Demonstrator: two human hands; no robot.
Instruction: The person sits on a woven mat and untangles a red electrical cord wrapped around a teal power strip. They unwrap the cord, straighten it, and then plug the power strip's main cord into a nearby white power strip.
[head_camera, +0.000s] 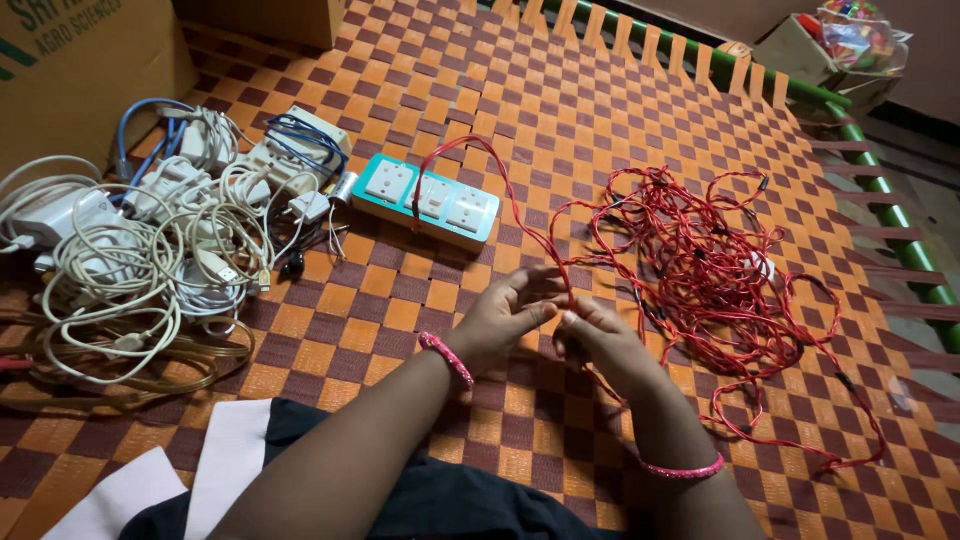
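We work a strand of the red string lights (700, 270) between both hands on the woven orange-and-brown cot (560, 110). Our left hand (503, 318) and right hand (603, 342) each pinch the wire, fingertips nearly touching; the tangled bulk lies just right, one end running far-left to the teal power strip (425, 200). White cables (150, 250) sit heaped at left. We judge the untangling mid-course; drawing the strand free calls for a gentle pull.
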